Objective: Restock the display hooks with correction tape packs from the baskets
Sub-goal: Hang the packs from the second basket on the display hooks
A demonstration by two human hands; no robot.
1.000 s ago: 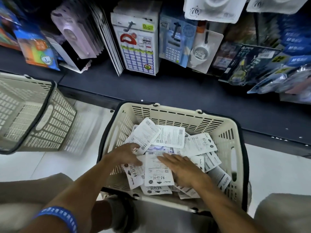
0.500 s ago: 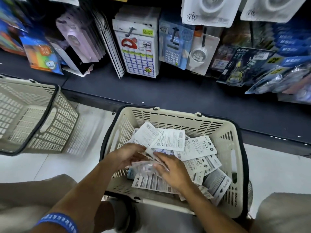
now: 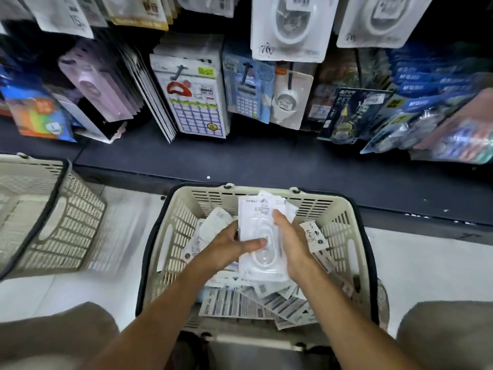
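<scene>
two baskets: the near basket [image 3: 344,236] sits on the floor between your knees; a second basket [image 3: 53,222] lies tilted at the left edge of the floor.
stack: your hands hold a stack of correction tape packs [image 3: 262,228] above the near basket's middle.
left hand [image 3: 226,245]: your thumb presses across the top pack's clear blister, fingers under the stack.
right hand [image 3: 292,243]: fingers closed along the stack's right side.
loose packs [image 3: 240,305]: heaped in the basket's bottom, near its front wall.
shelf [image 3: 266,161]: dark, behind the basket, below hanging goods.
</scene>
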